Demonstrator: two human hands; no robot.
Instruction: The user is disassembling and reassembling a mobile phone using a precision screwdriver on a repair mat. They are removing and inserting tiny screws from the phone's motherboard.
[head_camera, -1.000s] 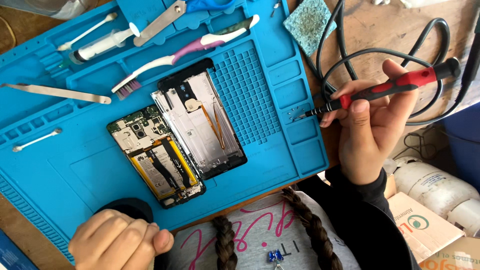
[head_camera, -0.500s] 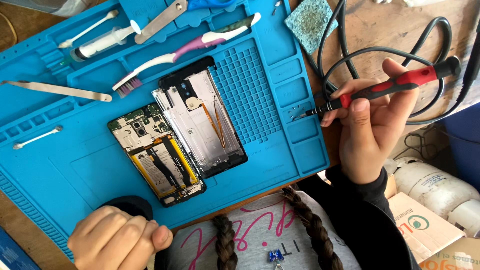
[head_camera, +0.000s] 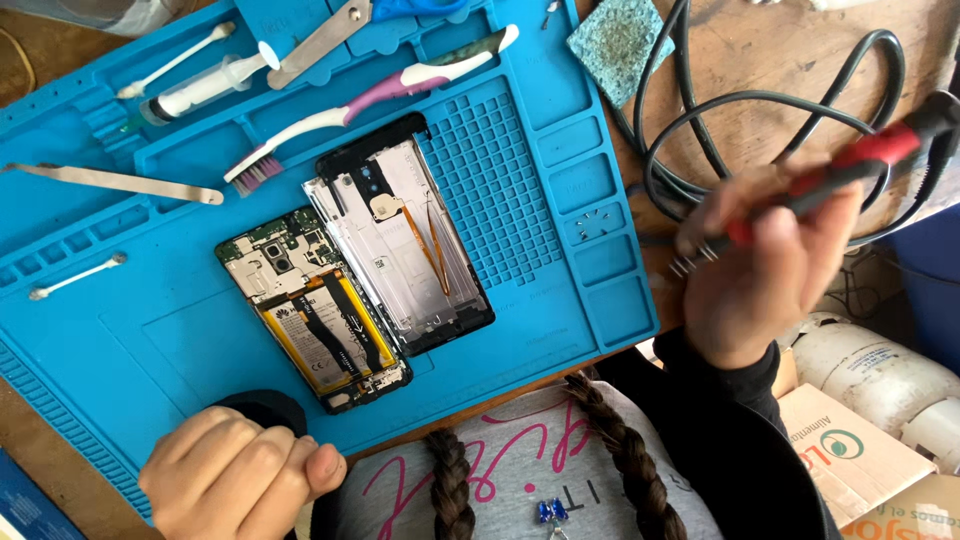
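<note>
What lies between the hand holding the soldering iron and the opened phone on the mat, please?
In the head view, only the blue mat's grid and small compartments lie between the right hand and the opened phone.

Toothbrush (head_camera: 380, 90), syringe (head_camera: 205, 90), green sponge (head_camera: 617, 42), metal spudger (head_camera: 120, 182), perhaps tweezers (head_camera: 320, 42)

Motion blur smears the right hand (head_camera: 765, 265) and its red-handled soldering iron (head_camera: 800, 195) beside the blue mat (head_camera: 560, 330); the left hand (head_camera: 235, 480) is cut off below it.
</note>
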